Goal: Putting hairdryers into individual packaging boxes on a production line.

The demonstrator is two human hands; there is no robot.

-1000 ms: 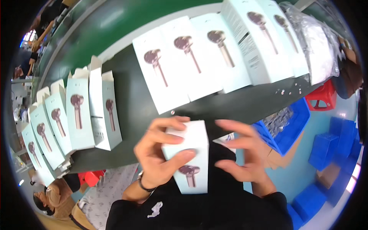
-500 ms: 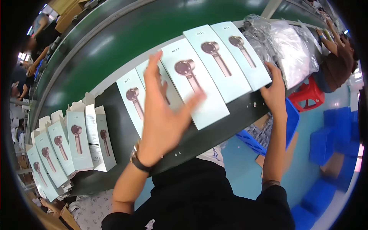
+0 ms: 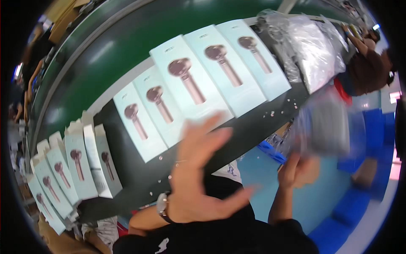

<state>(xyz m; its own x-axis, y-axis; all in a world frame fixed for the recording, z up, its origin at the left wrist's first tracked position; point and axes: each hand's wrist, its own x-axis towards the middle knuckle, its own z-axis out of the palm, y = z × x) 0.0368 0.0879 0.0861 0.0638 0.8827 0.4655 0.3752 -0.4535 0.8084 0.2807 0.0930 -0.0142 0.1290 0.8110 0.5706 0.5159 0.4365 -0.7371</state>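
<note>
Several pale mint boxes (image 3: 190,106), each printed with a brown round-headed handheld device, lie side by side on the dark conveyor belt. Over the belt's near edge hangs my left hand (image 3: 196,178), empty, its fingers spread and blurred. Off to the right, my right hand (image 3: 296,169) pinches the lower edge of a clear plastic bag (image 3: 327,125). Motion smears this bag, and what is inside it cannot be made out. To the left, a second group of mint boxes (image 3: 82,169) stands with top flaps raised.
Crumpled clear plastic bags (image 3: 311,51) are heaped beyond the row's right end. Small white bits (image 3: 272,113) dot the belt. Below its edge is a blue crate (image 3: 270,151); more blue bins (image 3: 353,207) stand on the floor. A co-worker (image 3: 370,72) sits at far right.
My right hand has left the rightmost box and now holds a plastic bag. My left hand has come back from above the boxes toward my body. The row looks more evenly spread.
</note>
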